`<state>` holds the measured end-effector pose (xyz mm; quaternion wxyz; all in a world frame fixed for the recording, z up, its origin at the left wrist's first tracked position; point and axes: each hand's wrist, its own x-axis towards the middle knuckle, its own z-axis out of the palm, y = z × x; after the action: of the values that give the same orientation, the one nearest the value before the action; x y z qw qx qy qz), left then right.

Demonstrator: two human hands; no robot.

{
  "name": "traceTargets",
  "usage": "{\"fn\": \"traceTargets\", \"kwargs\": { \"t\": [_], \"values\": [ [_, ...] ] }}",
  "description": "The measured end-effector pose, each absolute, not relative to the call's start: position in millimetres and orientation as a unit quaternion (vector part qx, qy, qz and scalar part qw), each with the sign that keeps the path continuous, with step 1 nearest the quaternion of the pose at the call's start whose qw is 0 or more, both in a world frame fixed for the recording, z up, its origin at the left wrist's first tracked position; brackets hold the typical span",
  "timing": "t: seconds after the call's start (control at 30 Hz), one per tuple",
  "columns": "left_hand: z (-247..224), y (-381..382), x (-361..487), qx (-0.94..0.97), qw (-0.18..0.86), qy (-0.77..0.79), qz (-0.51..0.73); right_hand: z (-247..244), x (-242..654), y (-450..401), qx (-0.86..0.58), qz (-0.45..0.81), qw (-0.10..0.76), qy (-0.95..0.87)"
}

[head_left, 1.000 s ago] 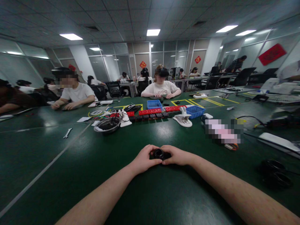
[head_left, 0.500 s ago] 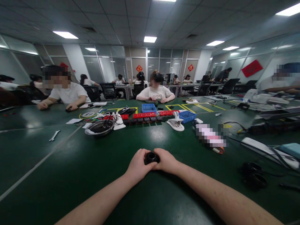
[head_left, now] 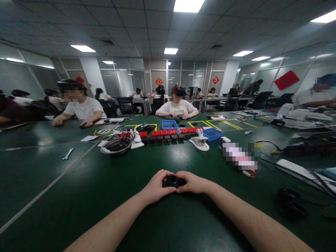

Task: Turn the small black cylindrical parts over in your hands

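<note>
Wall diamonds (head_left: 159, 81) bear gold characters (head_left: 215, 80); hands (head_left: 156, 186) (head_left: 193, 182) hold black part (head_left: 172, 180).

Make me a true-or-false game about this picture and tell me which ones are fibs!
1. The left hand and the right hand hold a black round part. True.
2. The wrench is inside the bowl. False: the wrench lies on the table, left of the bowl.
3. Two blue trays are on the table. True.
4. The table is white. False: it is green.
5. Both hands wear gloves. False: they are bare.
</note>
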<state>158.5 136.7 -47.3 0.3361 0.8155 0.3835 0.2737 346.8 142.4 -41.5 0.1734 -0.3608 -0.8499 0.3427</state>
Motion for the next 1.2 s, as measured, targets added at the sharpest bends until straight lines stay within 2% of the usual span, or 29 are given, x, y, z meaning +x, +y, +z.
{"fn": "traceTargets", "kwargs": {
  "t": [0.67,0.8,1.03,1.1,1.2],
  "values": [
    [-44,133,162,0.802,0.355,0.399,0.269,-46,346,145,-0.396,0.352,0.161,-0.833],
    [-49,129,169,0.78,0.324,0.444,0.3,-50,341,143,-0.445,0.291,0.156,-0.833],
    [-53,127,174,0.761,0.229,0.506,0.336,-56,318,128,-0.588,0.042,0.14,-0.796],
    [-52,129,173,0.766,0.234,0.495,0.337,-54,318,127,-0.573,0.029,0.143,-0.806],
    [-48,131,168,0.783,0.256,0.462,0.329,-50,326,130,-0.498,0.104,0.172,-0.844]
  ]
}}
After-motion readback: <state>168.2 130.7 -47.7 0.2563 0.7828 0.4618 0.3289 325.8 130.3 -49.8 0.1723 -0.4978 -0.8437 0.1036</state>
